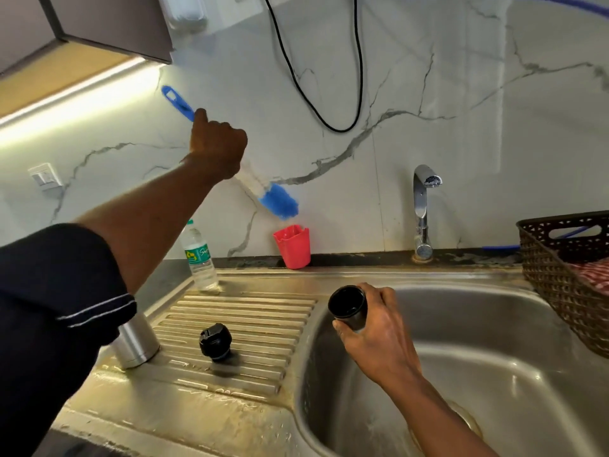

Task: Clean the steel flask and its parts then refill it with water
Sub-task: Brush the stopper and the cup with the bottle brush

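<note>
A marble-veined wall [461, 94] backs a steel sink [494, 324], whose ribbed drainboard [263, 311] carries the steel flask [135, 344] upright at its left edge, half hidden by a dark sleeve [59, 291]. The left hand [217, 145] clenches a blue bottle brush [278, 201], raised above a red holder [292, 245] at the back edge; the right hand [375, 334] grasps the black cup [347, 306] over the basin's left rim. A black stopper [215, 341] sits mid-drainboard.

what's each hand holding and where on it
The left grip holds the blue brush around the middle of its handle; the right grip holds the black cup by its side.
</note>
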